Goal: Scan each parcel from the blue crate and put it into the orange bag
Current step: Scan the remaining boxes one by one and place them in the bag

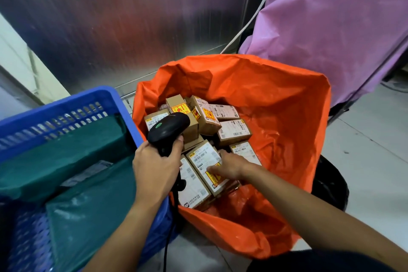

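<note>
With the left hand [154,168] clenched round the barcode scanner [169,127] and the right hand [229,166] on a cardboard parcel [199,158] atop the near pile in the orange bag [276,95], its grip unclear, that parcel may slide off the uneven stack.

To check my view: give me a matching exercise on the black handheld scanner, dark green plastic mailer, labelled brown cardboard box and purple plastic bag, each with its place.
Things:
1 black handheld scanner
2 dark green plastic mailer
3 labelled brown cardboard box
4 purple plastic bag

Places:
A in the blue plastic crate
B behind the orange plastic bag
C gripped by the left hand
D held by the right hand, inside that bag

Pairs: 1-C, 2-A, 3-D, 4-B.
</note>
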The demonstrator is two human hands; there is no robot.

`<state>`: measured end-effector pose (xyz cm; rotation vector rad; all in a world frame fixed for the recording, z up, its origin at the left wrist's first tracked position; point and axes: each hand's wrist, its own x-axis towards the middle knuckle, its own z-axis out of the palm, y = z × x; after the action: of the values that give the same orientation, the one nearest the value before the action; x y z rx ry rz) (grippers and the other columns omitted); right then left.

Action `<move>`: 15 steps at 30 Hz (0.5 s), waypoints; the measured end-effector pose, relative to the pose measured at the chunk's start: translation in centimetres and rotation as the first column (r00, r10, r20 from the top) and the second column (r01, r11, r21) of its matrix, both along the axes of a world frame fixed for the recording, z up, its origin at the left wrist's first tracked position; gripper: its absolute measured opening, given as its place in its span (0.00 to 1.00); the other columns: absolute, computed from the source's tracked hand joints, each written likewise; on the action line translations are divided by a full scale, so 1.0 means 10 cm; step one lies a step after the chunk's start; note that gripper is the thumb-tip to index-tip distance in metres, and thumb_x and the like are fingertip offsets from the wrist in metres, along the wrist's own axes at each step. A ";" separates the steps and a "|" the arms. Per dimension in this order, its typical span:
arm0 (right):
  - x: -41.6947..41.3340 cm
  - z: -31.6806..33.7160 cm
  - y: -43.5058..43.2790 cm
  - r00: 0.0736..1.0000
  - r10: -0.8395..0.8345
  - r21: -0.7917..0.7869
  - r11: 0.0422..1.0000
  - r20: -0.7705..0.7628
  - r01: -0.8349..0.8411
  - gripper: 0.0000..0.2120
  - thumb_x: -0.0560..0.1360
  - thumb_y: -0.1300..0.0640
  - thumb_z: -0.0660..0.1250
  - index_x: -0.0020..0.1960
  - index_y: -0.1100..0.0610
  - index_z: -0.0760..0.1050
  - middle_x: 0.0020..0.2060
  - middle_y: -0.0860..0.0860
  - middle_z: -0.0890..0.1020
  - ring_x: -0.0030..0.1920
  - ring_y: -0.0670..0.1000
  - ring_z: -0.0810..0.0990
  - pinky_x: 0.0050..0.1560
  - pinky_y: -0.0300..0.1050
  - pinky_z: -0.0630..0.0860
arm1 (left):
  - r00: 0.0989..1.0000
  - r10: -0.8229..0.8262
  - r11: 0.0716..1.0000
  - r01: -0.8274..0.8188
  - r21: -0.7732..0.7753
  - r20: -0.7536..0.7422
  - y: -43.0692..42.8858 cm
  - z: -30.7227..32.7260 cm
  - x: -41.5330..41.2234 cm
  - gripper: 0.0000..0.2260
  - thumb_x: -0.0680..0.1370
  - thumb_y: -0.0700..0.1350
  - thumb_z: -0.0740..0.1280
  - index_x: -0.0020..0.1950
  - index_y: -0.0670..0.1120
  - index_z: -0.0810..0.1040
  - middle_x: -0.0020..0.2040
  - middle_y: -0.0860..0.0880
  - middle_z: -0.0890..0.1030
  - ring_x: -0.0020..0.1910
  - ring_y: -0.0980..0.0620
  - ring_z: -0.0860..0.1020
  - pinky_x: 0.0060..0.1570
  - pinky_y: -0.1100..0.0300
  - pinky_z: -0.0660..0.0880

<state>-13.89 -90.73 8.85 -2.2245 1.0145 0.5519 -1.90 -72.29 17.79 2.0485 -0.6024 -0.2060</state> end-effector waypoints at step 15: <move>1.11 0.73 0.00 0.959 0.134 -0.315 0.948 0.250 -0.051 0.41 0.79 0.36 0.63 0.80 0.61 0.54 0.75 0.64 0.68 0.71 0.66 0.73 0.66 0.59 0.71 | 1.000 -0.003 0.999 0.004 -0.032 0.023 0.00 0.10 -0.06 0.14 0.74 0.66 0.66 0.40 0.57 0.77 0.37 0.55 0.78 0.52 0.41 0.81 0.55 0.43 0.78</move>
<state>-2.81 -90.72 16.17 -2.5453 0.9030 0.1271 -2.55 -72.29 18.83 2.0214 -0.6195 -0.1737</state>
